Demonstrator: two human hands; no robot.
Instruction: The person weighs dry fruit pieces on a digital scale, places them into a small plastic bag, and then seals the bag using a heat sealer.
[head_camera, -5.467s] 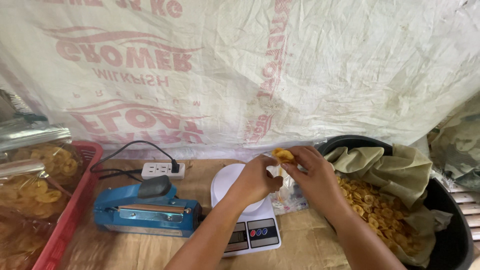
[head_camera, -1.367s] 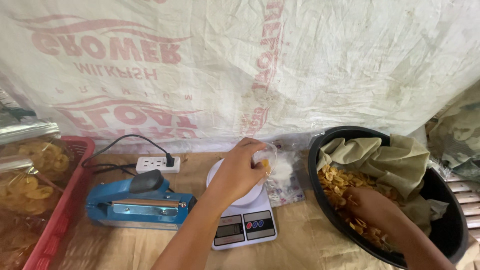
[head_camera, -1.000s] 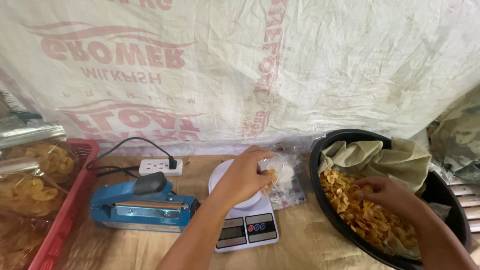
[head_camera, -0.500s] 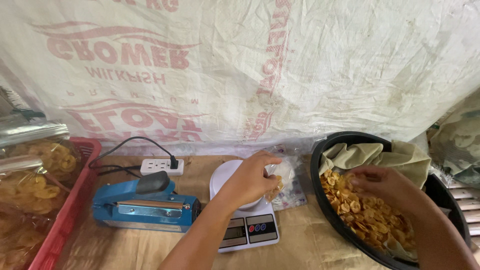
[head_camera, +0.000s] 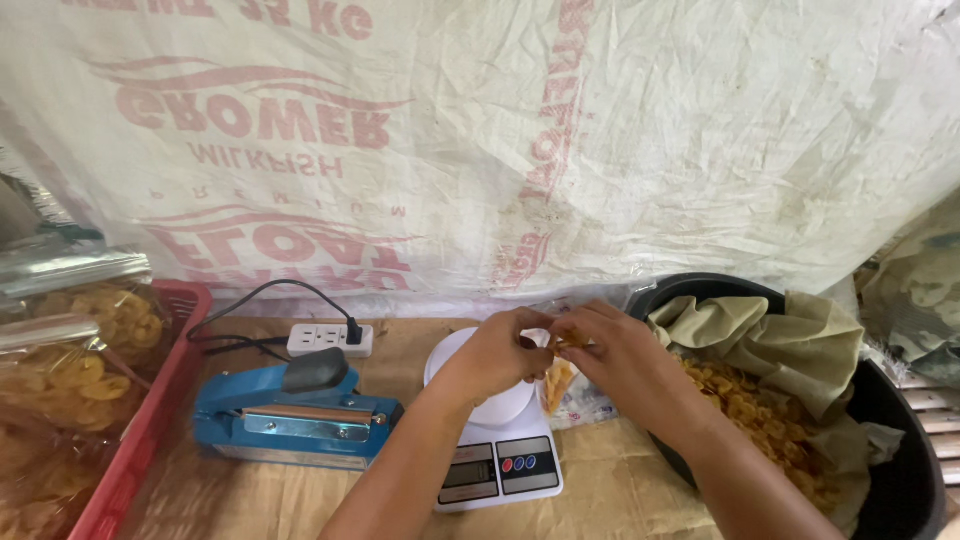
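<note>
Head view shows the left hand (head_camera: 495, 352) and right hand (head_camera: 625, 355) meeting over the white scale (head_camera: 497, 440), fingers pinching open a small clear bag (head_camera: 560, 385) partly filled with chips; many chips (head_camera: 760, 420) remain in the black tub (head_camera: 900, 480) at right.

Glossy clear plastic bag (head_camera: 572, 392), smooth white plastic scale (head_camera: 497, 462), rough woven sack backdrop (head_camera: 560, 130).
</note>
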